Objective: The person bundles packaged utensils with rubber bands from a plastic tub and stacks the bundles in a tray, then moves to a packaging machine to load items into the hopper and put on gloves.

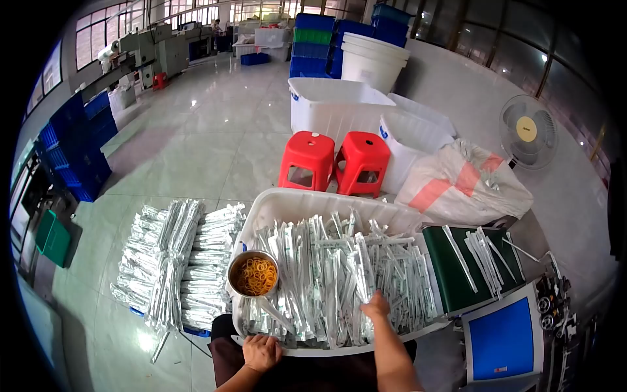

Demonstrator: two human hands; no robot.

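Note:
Many long, thin wrapped packets (300, 268) fill a white tub (274, 199) in front of me. My right hand (377, 306) is at the packets near the tub's front right, its fingers closed around the lower ends of some of them. My left hand (262, 353) rests with curled fingers on the tub's front rim; whether anything is in it cannot be made out. A metal bowl (233, 277) of yellow rubber bands (257, 275) sits at the tub's left side. Left of the tub, more packets lie piled in bundles (171, 261).
A green conveyor belt (450, 274) carries several packets on the right, beside a blue panel (501, 340). Two red stools (307, 153) stand beyond the tub. Behind them are white bins (339, 104), a sack (464, 183) and a fan (526, 129). Blue crates (75, 147) are stacked far left.

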